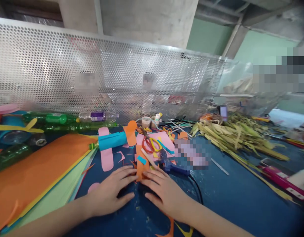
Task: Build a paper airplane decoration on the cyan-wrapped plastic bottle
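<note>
My left hand (114,189) lies low over the blue table, fingers stretched, their tips at the left edge of an orange paper strip (142,170). From the other side, my right hand (166,191) rests its spread fingertips on or beside the same strip. A small light-blue paper piece (142,160) sits on the strip. Just beyond my right fingers are a blue glue gun (176,168) with a black cord and scissors (152,144) with red and yellow handles. Ahead of my left hand lies a bottle wrapped in blue paper (112,141), with pink and orange paper pieces attached.
Stacked coloured sheets (55,161) cover the left side. Plastic bottles (53,118) line the back, near small cups (146,122). Dry husks (228,135) and a magenta tool (285,179) are at right. A perforated metal screen (132,75) stands behind, with people beyond it.
</note>
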A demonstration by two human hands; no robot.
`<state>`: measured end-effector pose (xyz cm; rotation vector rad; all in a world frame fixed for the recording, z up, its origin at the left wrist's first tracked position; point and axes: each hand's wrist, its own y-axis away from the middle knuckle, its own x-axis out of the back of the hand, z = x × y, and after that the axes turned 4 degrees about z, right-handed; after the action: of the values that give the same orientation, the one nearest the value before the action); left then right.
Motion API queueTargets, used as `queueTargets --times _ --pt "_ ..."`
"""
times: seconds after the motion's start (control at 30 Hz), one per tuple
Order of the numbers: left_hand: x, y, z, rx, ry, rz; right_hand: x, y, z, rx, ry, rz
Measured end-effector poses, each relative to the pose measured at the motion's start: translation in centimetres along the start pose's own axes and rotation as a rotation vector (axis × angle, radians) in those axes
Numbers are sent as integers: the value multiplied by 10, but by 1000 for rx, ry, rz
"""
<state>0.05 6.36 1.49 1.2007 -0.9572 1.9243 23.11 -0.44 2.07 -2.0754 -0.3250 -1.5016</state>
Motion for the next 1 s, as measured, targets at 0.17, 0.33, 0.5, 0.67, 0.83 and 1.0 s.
queueTargets --times 0.17,0.33,0.5,0.67,0.83,1.0 --pt "5 0 4 -70 41 1 1 2 1 22 -79 47" --pt "8 -1 8 -189 116 -9 -6 5 6 16 -125 89" --pt "4 -1 5 -168 80 5 -13 6 12 -19 -107 130" --pt "-3 -1 0 -51 -17 10 -12 6 10 23 -85 98" --pt "-4 0 -1 0 -64 15 -9 6 7 40 3 74" --pt "-1 -2 1 -36 4 -17 -8 5 6 24 12 62"
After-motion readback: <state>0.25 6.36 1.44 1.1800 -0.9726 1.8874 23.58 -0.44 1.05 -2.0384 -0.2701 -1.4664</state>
